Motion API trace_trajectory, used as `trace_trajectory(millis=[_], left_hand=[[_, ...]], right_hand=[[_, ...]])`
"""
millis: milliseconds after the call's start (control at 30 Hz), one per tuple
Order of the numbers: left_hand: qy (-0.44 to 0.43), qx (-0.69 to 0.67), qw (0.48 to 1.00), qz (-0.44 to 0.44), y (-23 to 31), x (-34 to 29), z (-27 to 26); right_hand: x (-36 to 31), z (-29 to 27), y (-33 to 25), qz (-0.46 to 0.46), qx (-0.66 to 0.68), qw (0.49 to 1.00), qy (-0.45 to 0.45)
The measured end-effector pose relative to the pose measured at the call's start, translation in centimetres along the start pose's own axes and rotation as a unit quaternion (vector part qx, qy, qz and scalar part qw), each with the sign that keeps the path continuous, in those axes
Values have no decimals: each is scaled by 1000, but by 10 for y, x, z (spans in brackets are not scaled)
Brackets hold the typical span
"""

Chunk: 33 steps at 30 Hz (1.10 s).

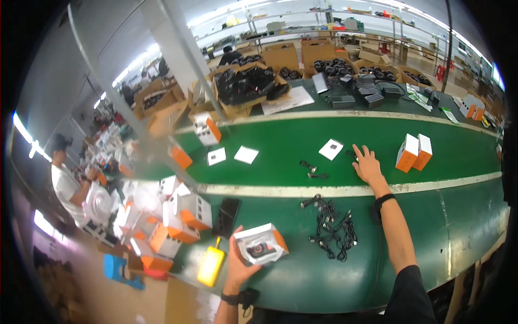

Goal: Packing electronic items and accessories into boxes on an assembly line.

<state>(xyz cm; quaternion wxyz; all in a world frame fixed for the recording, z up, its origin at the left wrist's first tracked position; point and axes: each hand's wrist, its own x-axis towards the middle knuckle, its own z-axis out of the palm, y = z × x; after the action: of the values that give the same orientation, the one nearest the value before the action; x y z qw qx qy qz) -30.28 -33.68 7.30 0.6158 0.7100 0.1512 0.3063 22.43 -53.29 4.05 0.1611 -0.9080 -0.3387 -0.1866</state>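
My left hand [240, 265] is closed around a small white-and-orange box [283, 244], its open side showing a clear plastic bag and a dark item inside. Over the green conveyor belt my right hand [368, 165] stretches forward with its fingers spread. Its fingertips are by a small dark thing [352, 154], partly hidden, and I cannot make out whether they touch it. Just left of them lies a white leaflet [326, 153] with a small dark piece on it. Short black cables [317, 175] rest on the belt nearby. A loose pile of black cables [345, 237] lies on the near green table, between my arms.
Two upright white-and-orange boxes [414, 153] stand on the belt at right. White papers [246, 155] lie further left. Beside my left hand are a yellow device [211, 266], a black phone [226, 217] and heaped boxes [178, 216]. A person [67, 183] works at far left.
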Motion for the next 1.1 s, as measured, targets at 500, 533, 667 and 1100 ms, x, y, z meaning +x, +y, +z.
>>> trace_trajectory(millis=[500, 533, 667, 1100], left_hand=[[231, -42, 972, -4, 19, 2, 50], [230, -45, 972, -6, 19, 2, 50], [208, -64, 976, -28, 26, 8, 58], [105, -191, 974, -66, -16, -9, 5]], right_hand=[[-148, -197, -207, -240, 410, 880, 26], [-165, -202, -231, -282, 438, 853, 33], [-192, -176, -281, -300, 403, 861, 73], [-167, -159, -304, -383, 207, 897, -78]])
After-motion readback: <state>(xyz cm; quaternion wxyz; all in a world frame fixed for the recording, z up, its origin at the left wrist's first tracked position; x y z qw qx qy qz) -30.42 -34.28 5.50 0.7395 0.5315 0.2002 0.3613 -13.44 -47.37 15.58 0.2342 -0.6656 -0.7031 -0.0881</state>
